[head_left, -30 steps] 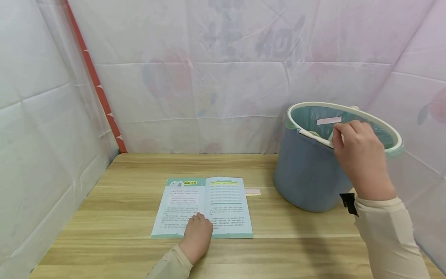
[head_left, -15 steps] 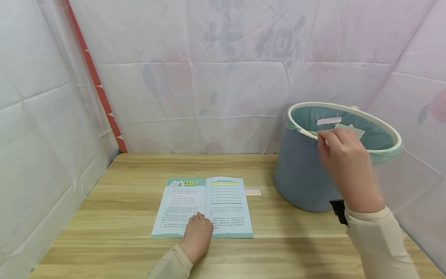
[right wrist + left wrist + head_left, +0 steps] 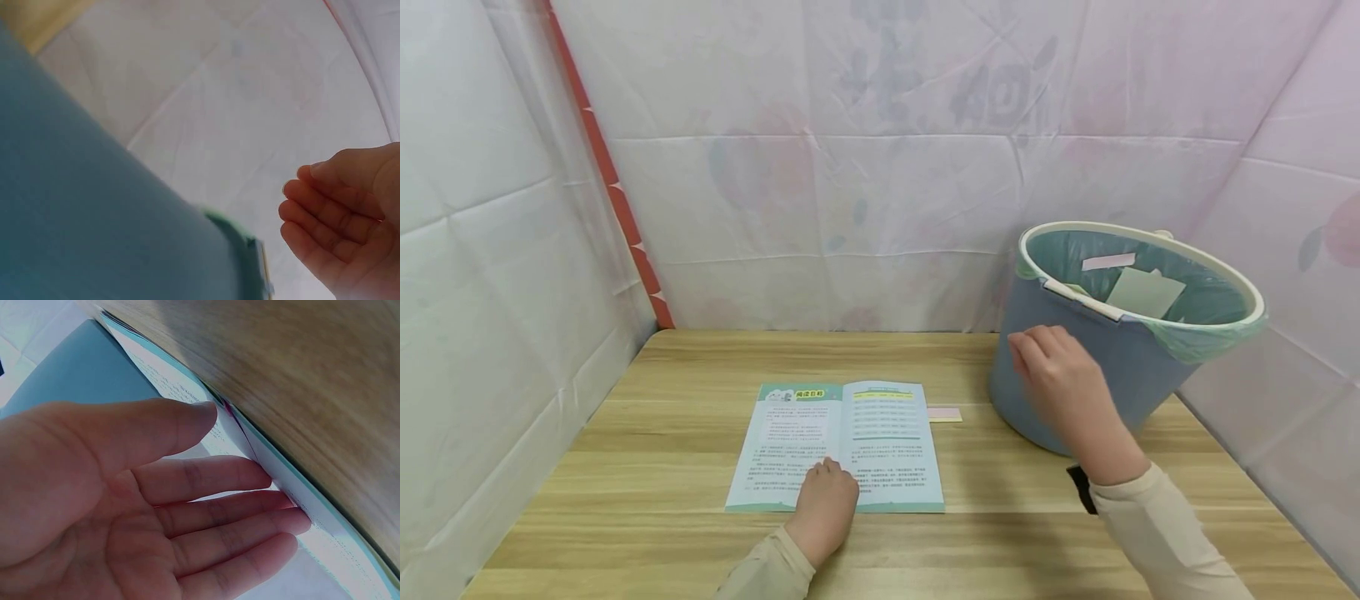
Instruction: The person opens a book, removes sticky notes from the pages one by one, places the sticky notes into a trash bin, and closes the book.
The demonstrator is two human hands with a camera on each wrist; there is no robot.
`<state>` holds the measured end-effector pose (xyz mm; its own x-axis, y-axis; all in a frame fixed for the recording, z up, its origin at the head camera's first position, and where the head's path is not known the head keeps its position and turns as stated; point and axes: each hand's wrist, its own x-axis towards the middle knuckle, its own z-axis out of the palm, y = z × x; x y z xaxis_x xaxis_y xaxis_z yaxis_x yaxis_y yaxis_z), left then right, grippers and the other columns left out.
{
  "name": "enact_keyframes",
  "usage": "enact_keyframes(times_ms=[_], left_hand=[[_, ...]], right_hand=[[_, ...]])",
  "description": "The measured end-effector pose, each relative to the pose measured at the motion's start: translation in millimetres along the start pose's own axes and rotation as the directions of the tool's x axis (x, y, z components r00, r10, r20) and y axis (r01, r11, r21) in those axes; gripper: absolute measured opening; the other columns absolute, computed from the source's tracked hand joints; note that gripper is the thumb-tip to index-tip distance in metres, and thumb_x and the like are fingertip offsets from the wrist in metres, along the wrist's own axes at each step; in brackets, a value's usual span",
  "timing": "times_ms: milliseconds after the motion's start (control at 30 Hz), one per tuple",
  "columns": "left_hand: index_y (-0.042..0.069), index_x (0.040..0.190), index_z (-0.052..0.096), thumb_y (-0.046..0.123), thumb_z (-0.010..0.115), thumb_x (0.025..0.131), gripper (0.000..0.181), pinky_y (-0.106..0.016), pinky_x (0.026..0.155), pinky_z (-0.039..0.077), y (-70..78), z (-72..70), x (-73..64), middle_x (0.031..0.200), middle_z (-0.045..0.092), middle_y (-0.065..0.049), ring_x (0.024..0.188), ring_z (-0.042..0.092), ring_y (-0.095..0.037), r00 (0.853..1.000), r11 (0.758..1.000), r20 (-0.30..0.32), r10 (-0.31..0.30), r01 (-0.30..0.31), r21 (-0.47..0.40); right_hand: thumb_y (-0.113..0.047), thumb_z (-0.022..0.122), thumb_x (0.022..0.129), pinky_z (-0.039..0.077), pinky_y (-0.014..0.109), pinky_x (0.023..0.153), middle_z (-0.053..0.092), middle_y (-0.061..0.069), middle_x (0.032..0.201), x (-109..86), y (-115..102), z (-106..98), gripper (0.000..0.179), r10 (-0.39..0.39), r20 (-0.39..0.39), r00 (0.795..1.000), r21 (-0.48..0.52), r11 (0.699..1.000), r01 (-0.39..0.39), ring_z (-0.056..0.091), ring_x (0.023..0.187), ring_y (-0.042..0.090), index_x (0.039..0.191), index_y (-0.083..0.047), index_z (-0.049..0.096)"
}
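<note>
An open booklet (image 3: 887, 475) with green-edged printed pages lies flat on the wooden table. My left hand (image 3: 825, 504) rests on its lower middle, near the fold. In the left wrist view its fingers (image 3: 212, 515) are fairly straight, with fingertips at the page edges and the thumb apart from them. A pink and yellow paper strip (image 3: 945, 413) sticks out from the booklet's right side. My right hand (image 3: 1063, 392) hangs in front of the grey-blue bin (image 3: 1026, 408). Its fingers (image 3: 325, 212) are loosely curled, thumb near the index fingertip, with nothing between them.
Inside the bin's green liner (image 3: 1206, 292) are a pale green paper (image 3: 1146, 293) and a pink strip (image 3: 1108, 262) against the wall. The bin has a cream rim and tilts at the table's back right. Patterned white sheets (image 3: 910, 192) enclose the table (image 3: 715, 358).
My right hand has moved from over the bin's rim down and left to in front of it. The pale green paper now shows fully inside the bin. My left hand stays put.
</note>
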<state>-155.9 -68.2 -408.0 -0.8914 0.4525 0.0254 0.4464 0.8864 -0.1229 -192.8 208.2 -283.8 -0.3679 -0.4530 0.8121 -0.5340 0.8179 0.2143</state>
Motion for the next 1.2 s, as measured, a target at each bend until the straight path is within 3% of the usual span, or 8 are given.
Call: enact_keyframes(times_ms=[67,400,867,1100,1200], left_hand=[[-0.009,0.096,0.070,0.006,0.071,0.083,0.019,-0.040,0.085,0.053,0.0,0.3,-0.3,0.104,0.066,-0.027,0.095,0.066,-0.037,1.000,1.000,-0.007,0.000,0.000,0.001],[-0.008,0.095,0.070,0.006,0.071,0.082,0.019,-0.040,0.085,0.053,0.3,0.0,0.1,0.104,0.066,-0.027,0.095,0.066,-0.037,1.000,1.000,-0.005,-0.002,0.002,0.004],[-0.008,0.093,0.071,0.006,0.071,0.082,0.017,-0.039,0.083,0.054,-0.3,0.7,-1.3,0.101,0.067,-0.026,0.092,0.067,-0.036,0.999,1.000,-0.032,0.007,-0.006,0.021],[-0.008,0.093,0.071,0.007,0.072,0.081,0.019,-0.039,0.084,0.054,-0.5,1.1,-0.8,0.102,0.067,-0.026,0.092,0.067,-0.036,1.000,1.000,-0.025,0.011,-0.010,0.027],[-0.007,0.093,0.071,0.007,0.072,0.082,0.019,-0.039,0.084,0.054,-0.3,0.9,-0.8,0.102,0.067,-0.026,0.093,0.067,-0.036,1.000,1.000,-0.026,0.011,-0.010,0.026]], right_hand=[[0.018,0.070,0.069,0.049,0.045,0.058,0.060,0.019,0.080,-5.5,-6,7,0.022,-0.019,0.026,0.999,0.016,1.000,0.019,0.056,0.069,0.036,0.088,0.010,0.062],[0.011,0.077,0.066,0.046,0.033,0.055,0.057,0.013,0.078,-31.7,-41,36,0.025,-0.053,0.216,0.975,0.002,0.999,0.053,0.054,0.068,0.025,0.084,0.006,0.061],[0.010,0.078,0.062,0.041,0.028,0.054,0.048,0.007,0.065,-67.7,-63,70,0.028,-0.097,0.361,0.927,-0.002,0.995,0.104,0.042,0.059,0.019,0.069,-0.001,0.054],[0.010,0.075,0.066,0.048,0.030,0.062,0.054,0.006,0.069,-76.4,-68,79,0.020,-0.106,0.473,0.875,0.022,0.994,0.109,0.050,0.064,0.019,0.074,-0.001,0.060],[0.010,0.074,0.067,0.049,0.031,0.064,0.054,0.007,0.069,-79.1,-69,82,0.018,-0.102,0.492,0.864,0.039,0.995,0.095,0.053,0.066,0.020,0.075,0.000,0.061]])
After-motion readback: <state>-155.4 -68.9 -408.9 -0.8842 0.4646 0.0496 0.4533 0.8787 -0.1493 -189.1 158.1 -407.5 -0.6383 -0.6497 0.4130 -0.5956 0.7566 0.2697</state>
